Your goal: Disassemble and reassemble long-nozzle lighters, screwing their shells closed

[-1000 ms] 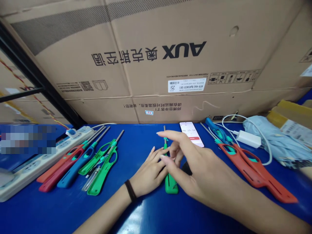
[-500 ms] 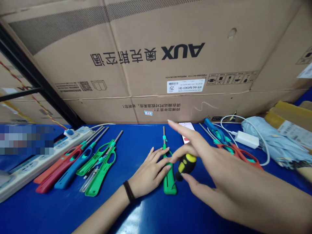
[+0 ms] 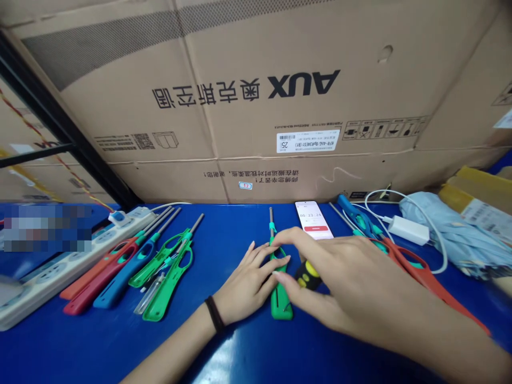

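A green long-neck lighter (image 3: 281, 305) lies on the blue table (image 3: 224, 354), its metal tube toward the cardboard. My left hand (image 3: 247, 277), with a dark band at the wrist, holds it down, fingers laid across its body. My right hand (image 3: 344, 282) is closed around a small yellow-and-black screwdriver (image 3: 307, 276), partly hidden behind the fingers. Its thin shaft slants to the lighter's lower end; whether the tip sits in a screw hole I cannot tell. To the left lies an opened green lighter (image 3: 166, 282) in two halves, with a clear tube (image 3: 151, 292) between them.
Red and blue lighters (image 3: 120, 282) lie beside a white power strip (image 3: 44, 280) at left. At the back are a lit phone (image 3: 312, 216) and a large cardboard box (image 3: 240, 122). Right of my hands are orange lighters (image 3: 420, 272), a white charger (image 3: 408, 229) and a light-blue bag (image 3: 444, 234).
My right thumb and index finger have drawn closer together around the screwdriver, and the hand has lowered, uncovering the phone. My left hand and the lighter stay put.
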Available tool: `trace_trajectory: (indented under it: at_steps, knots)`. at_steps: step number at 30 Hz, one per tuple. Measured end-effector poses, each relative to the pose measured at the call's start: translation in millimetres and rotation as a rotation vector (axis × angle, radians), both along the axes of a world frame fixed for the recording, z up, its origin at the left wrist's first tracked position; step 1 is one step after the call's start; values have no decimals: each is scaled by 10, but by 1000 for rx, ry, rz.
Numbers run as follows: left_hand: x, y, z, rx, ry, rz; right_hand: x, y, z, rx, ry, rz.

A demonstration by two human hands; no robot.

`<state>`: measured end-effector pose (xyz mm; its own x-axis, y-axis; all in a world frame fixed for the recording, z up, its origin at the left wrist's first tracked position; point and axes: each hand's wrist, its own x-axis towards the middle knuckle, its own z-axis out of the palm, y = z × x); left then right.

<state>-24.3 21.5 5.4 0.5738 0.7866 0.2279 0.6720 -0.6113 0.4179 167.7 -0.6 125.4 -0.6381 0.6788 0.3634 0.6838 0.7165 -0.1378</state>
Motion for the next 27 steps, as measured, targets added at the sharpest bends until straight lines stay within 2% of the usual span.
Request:
trace_trajectory:
  at_steps: [5, 10, 14, 20, 27]
  knots:
    - [-4, -6, 54, -31, 75, -5, 174, -49, 69, -109, 15, 76]
    - [17, -19, 72, -35, 26, -8, 130, -124, 83, -127, 26, 150]
    - [29, -35, 94, -37, -15, 18, 21, -76, 86, -91, 13, 145]
    - [-1, 2, 34, -19, 60, -11, 17, 37, 15, 139, -53, 20]
    - [15, -15, 88, -36, 52, 0, 101, -48, 91, -140, 85, 118]
